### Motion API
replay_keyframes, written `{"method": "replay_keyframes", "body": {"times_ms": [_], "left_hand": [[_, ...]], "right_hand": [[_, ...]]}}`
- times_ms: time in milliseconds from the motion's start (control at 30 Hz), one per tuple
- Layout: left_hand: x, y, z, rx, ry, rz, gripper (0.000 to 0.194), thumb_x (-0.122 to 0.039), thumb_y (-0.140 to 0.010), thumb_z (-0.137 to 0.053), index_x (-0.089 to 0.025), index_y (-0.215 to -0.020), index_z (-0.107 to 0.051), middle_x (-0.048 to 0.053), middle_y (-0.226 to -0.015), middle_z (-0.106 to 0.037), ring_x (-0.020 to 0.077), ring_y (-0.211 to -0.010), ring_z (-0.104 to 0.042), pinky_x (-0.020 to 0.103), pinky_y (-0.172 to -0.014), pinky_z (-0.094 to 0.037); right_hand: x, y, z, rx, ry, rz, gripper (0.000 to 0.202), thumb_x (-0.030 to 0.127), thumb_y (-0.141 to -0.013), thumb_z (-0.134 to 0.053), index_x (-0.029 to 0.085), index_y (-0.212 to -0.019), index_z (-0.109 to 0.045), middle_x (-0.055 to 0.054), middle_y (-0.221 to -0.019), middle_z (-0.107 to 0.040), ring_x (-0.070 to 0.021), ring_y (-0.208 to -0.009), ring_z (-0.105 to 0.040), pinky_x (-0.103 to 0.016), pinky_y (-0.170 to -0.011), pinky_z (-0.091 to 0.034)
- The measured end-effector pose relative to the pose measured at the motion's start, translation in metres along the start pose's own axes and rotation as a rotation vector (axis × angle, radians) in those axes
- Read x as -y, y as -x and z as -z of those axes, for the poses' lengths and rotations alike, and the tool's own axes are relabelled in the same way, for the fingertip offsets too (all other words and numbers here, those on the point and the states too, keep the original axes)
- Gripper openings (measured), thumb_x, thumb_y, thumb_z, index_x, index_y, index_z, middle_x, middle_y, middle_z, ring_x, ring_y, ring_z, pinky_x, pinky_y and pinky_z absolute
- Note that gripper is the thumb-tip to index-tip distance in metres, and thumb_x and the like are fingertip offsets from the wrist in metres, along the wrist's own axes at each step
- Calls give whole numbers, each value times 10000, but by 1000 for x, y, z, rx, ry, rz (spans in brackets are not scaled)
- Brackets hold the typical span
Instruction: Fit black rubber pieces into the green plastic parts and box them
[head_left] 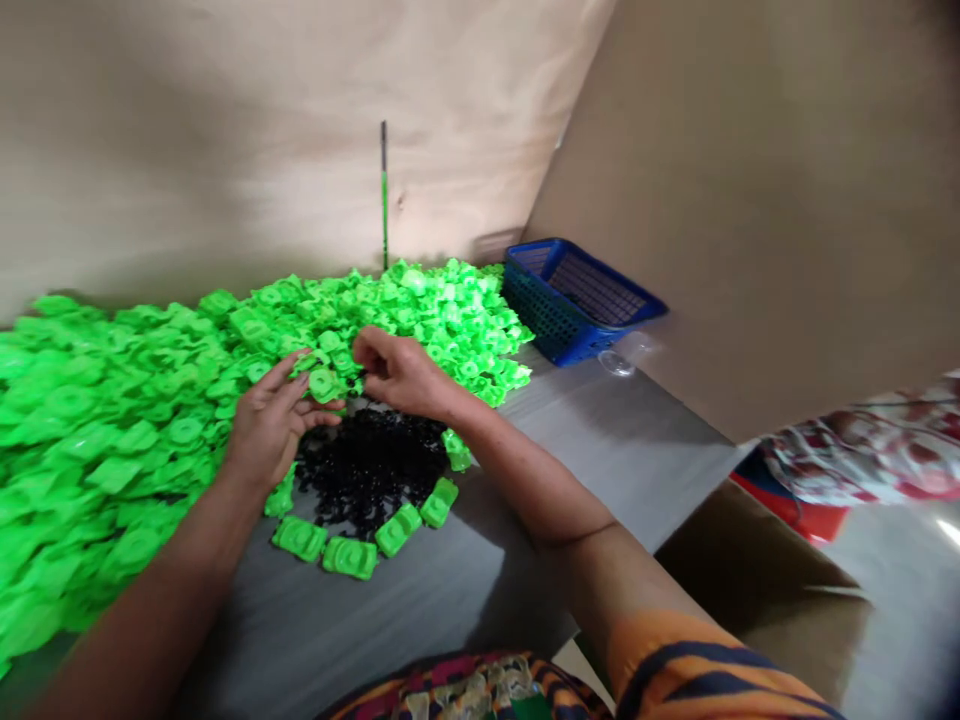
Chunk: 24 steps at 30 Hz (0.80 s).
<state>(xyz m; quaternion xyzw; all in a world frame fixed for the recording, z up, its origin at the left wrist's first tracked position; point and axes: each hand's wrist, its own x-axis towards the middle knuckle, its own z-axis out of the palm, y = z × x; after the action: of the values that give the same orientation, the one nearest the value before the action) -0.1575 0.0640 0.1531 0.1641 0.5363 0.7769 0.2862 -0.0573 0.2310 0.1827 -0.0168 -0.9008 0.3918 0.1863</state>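
My left hand [274,415] holds a bright green plastic piece [322,385] with a round raised centre between thumb and fingers. Just to the right, my right hand [401,370] is closed in a pinch beside that piece; whatever its fingertips hold is too small to make out. Below both hands lies a loose pile of small black parts [375,460]. Several green car-shaped pieces [350,558] sit in a curved row along the pile's near edge. A large heap of similar green pieces [135,440] spreads behind and to the left of my hands.
A blue plastic basket [570,325] stands at the back right of the grey table [600,440], with a clear round item [616,363] by it. A thin green and black rod [385,195] rises behind the heap. An open cardboard box [772,580] is below the table's right edge.
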Motion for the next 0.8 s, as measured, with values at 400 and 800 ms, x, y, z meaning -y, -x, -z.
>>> {"method": "replay_keyframes", "body": {"times_ms": [400, 800], "left_hand": [[2, -7, 5, 65, 55, 71, 617, -350, -811, -812, -165, -1369, -624, -2, -820, -750, 211, -657, -779, 329, -590, -648], [0, -7, 5, 58, 62, 68, 509, -275, -825, -720, -167, -1321, -678, -27, -756, -696, 157, -581, -713, 285, -543, -625]], "right_hand": [[-9, -2, -39, -202, -2, 103, 151, 95, -826, -501, 177, -845, -626, 8, -777, -577, -137, -743, -519, -264, -734, -418], [-6, 3, -50, -151, 288, 145, 225, 63, -928, -473, 182, -943, -663, -75, -961, -616, -204, -911, -549, -298, -811, -419]]}}
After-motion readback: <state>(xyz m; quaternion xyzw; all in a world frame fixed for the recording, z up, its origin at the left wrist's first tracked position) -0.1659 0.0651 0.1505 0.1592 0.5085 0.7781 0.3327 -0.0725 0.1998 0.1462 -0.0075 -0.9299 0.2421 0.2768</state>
